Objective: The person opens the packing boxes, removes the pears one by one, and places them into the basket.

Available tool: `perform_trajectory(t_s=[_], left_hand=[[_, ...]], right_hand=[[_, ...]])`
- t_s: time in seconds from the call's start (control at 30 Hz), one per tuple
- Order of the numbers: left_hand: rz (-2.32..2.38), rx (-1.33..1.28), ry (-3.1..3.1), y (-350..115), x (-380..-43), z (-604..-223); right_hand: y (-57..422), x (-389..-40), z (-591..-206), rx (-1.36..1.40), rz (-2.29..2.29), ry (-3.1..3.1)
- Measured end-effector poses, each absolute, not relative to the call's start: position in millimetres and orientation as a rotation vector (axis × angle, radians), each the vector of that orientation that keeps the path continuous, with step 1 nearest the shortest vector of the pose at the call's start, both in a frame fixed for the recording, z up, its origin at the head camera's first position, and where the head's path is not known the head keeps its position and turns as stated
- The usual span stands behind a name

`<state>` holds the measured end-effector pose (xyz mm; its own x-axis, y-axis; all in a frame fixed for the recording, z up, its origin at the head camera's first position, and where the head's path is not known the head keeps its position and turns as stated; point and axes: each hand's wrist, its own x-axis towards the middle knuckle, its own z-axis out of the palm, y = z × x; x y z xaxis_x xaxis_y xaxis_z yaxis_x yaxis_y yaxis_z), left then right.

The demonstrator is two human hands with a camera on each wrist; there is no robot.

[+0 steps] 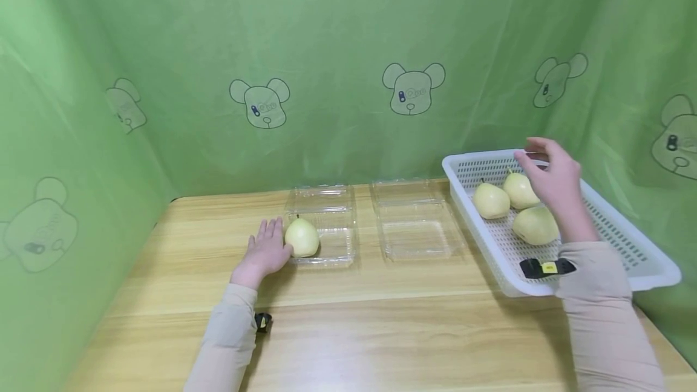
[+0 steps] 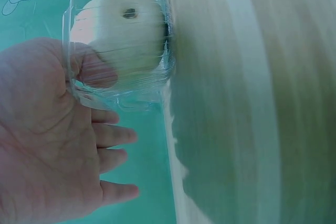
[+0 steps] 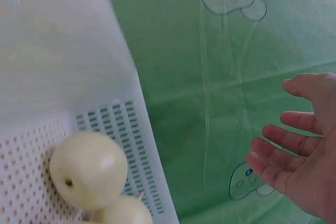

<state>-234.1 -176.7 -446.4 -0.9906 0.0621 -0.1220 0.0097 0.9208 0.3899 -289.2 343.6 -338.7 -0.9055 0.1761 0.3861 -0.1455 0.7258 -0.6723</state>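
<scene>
A pale yellow pear [image 1: 302, 238] sits in the left clear plastic clamshell box [image 1: 337, 251], whose lid stands raised behind. My left hand [image 1: 265, 253] rests at the box's left side with fingers extended; in the left wrist view the thumb [image 2: 97, 69] reaches over the box wall beside the pear [image 2: 126, 35]. Above the far part of a white basket [image 1: 479, 247] my right hand [image 1: 555, 177] hovers, fingers loosely bent and holding nothing. Beneath it in the basket lie three pears: one on the left [image 1: 491, 201], one behind [image 1: 520, 190] and one nearer [image 1: 536, 226].
A second clear clamshell box [image 1: 416, 238] stands with its lid raised, between the first box and the basket. Green curtains [image 1: 337, 29] with bear-head prints enclose the back and sides of the wooden table [image 1: 348, 331].
</scene>
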Motion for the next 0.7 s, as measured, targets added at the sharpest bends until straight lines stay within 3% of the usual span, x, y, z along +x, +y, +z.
perform_trajectory(t_s=[0.7], left_hand=[[0.517,0.052,2.999,-176.7,-232.5,-448.0]], right_hand=[[316.3,-277.8,-330.2,0.152,0.991,-2.453]])
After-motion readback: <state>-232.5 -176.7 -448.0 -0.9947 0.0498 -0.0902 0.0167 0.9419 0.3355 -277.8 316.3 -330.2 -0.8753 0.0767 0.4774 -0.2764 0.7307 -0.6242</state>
